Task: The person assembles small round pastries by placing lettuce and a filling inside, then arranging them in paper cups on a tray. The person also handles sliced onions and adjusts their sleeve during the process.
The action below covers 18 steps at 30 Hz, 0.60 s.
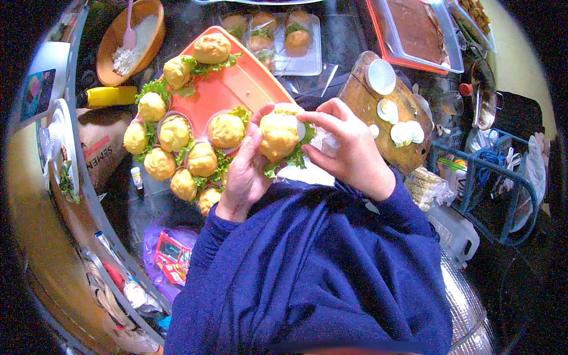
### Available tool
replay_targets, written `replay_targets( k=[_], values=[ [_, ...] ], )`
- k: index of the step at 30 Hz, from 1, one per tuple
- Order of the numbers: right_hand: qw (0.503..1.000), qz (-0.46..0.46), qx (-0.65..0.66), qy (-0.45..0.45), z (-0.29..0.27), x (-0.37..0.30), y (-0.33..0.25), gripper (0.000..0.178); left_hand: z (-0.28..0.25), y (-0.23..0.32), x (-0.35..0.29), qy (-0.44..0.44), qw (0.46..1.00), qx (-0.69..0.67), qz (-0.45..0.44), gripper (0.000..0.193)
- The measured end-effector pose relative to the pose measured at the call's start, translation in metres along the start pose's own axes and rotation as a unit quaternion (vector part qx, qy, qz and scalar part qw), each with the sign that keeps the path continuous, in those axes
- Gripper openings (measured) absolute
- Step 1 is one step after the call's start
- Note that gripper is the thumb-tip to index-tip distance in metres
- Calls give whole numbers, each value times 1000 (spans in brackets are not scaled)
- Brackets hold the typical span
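Filled bun [278,141] likely light, soft, crushable—cup its sides; left hand [245,177] pinches it, right hand [350,142] thumb-and-forefinger spread alongside.

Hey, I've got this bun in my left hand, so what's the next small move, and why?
I'd probably move the bun from your left hand to the bare middle of the orange tray. Lettuce already shows beside it, similar buns with lettuce sit around that bare patch, and there seems room for another.
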State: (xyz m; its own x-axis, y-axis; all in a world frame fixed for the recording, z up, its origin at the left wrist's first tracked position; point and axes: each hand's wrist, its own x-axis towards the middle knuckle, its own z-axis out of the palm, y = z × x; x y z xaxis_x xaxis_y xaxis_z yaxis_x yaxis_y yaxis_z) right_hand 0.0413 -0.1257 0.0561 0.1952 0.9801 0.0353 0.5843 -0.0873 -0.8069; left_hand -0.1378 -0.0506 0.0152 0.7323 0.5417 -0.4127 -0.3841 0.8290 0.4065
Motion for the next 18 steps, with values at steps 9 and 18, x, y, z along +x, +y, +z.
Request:
replay_targets(
  k=[9, 18],
  values=[
    [998, 3, 55, -6, 10, -5, 9, 40, 3, -2, 0, -6, 1000, 20, 9, 37],
    [994, 37, -79, 70, 25, -13, -14, 53, 3, -6, 4, 41, 996, 70, 39, 46]
  ],
)
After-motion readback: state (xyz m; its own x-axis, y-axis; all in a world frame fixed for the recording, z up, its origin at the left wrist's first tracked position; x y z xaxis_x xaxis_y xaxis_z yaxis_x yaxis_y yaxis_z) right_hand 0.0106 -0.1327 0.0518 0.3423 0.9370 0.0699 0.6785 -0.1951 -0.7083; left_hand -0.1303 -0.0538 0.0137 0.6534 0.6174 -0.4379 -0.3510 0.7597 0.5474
